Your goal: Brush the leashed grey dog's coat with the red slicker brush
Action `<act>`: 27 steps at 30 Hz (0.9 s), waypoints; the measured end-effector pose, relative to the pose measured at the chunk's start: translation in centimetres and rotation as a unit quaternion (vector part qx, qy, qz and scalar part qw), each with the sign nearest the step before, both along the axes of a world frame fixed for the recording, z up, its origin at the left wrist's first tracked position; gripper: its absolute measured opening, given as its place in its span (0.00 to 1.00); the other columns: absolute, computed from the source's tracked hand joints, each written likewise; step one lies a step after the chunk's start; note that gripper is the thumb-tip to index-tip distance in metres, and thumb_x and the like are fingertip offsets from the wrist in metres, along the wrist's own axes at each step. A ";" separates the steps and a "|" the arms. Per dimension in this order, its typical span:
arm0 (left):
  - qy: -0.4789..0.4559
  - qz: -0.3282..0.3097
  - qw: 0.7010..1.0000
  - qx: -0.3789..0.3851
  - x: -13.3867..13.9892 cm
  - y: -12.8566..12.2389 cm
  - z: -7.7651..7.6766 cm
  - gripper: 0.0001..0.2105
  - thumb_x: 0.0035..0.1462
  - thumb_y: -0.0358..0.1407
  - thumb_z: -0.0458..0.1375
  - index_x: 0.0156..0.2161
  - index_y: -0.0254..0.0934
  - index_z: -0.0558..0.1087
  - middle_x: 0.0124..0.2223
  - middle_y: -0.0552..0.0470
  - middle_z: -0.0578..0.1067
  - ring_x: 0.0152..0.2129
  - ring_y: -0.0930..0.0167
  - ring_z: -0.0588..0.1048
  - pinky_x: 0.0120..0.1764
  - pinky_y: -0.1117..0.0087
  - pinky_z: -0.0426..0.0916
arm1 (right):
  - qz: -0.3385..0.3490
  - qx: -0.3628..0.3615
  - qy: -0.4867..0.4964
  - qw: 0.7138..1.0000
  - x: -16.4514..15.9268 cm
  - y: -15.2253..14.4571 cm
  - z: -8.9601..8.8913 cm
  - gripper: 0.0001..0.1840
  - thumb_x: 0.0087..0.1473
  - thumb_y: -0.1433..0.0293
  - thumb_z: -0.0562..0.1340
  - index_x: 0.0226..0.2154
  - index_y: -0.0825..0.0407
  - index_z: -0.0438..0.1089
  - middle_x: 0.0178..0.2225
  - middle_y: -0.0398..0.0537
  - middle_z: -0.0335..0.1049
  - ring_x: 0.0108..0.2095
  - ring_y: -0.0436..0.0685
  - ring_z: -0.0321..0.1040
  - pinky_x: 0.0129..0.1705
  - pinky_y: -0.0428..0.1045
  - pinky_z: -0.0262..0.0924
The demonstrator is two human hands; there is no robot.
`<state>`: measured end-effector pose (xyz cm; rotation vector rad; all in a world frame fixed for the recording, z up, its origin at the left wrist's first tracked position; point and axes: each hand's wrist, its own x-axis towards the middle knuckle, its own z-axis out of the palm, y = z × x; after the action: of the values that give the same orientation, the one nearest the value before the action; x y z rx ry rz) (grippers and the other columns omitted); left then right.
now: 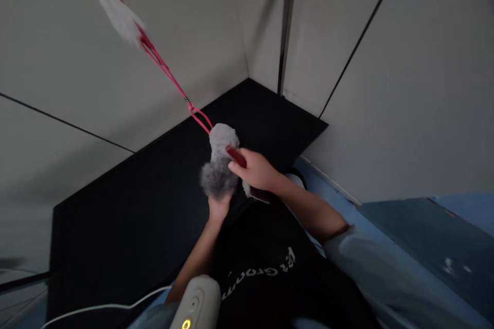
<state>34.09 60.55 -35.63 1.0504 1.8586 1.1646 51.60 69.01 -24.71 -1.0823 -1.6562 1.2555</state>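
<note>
A small fluffy animal (224, 139) that looks like a dog, pale grey with a darker grey tuft, stands on a black table top (154, 195). A pink cord lead (173, 82) runs from it up to the left. Into the dark tuft from below reaches my left hand (219, 208); its fingers are hidden in the fur. My right hand (254, 168) is closed around a dark red-handled grooming tool (236, 156) beside the animal's body. The tool's thin lower end shows beneath the hand; whether it is a comb or a brush is unclear.
White fluffy material (116, 10) hangs along the upper part of the lead. Pale wall panels (347, 36) meet in a corner behind the table. A white device with a yellow ring light (198, 298) and a white cable (108, 307) are at the bottom. Blue floor (424, 236) lies right.
</note>
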 end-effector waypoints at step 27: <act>0.319 -0.065 0.933 -0.154 -1.1 1.7 5.2 0.34 0.41 0.37 0.71 0.55 0.31 0.69 0.49 0.30 0.77 0.50 0.47 0.75 0.51 0.55 0.66 | 0.249 0.168 -0.341 0.891 -6.0 -7.7 -11.1 0.13 0.60 0.66 0.61 0.39 0.56 0.79 0.38 0.60 0.81 0.42 0.64 0.76 0.51 0.54 0.62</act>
<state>32.95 62.22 -30.40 1.4475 2.3144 0.4400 45.56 61.29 -35.79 -0.9617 -2.7088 0.8477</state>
